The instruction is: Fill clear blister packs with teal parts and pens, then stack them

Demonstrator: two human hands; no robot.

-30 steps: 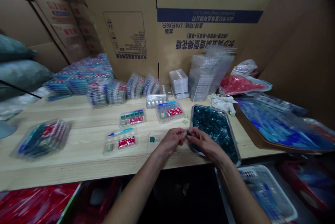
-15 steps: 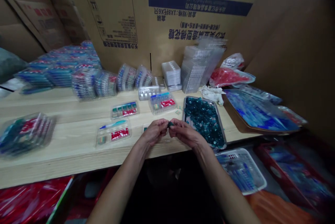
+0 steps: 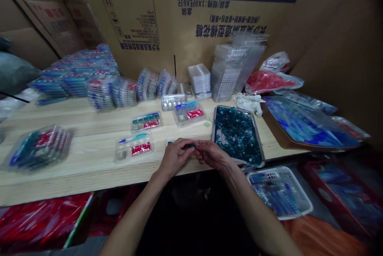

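Since left hand (image 3: 176, 155) and right hand (image 3: 213, 154) both pinch the green piece (image 3: 192, 145), a slackened grip could drop it.

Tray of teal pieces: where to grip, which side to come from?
Likely best by the rim along the tray's opposite long sides, coming from left and right. The tray lies flat; teal pieces cover most of its floor, while the raised rim stays mostly bare. The right hand is beside its left edge.
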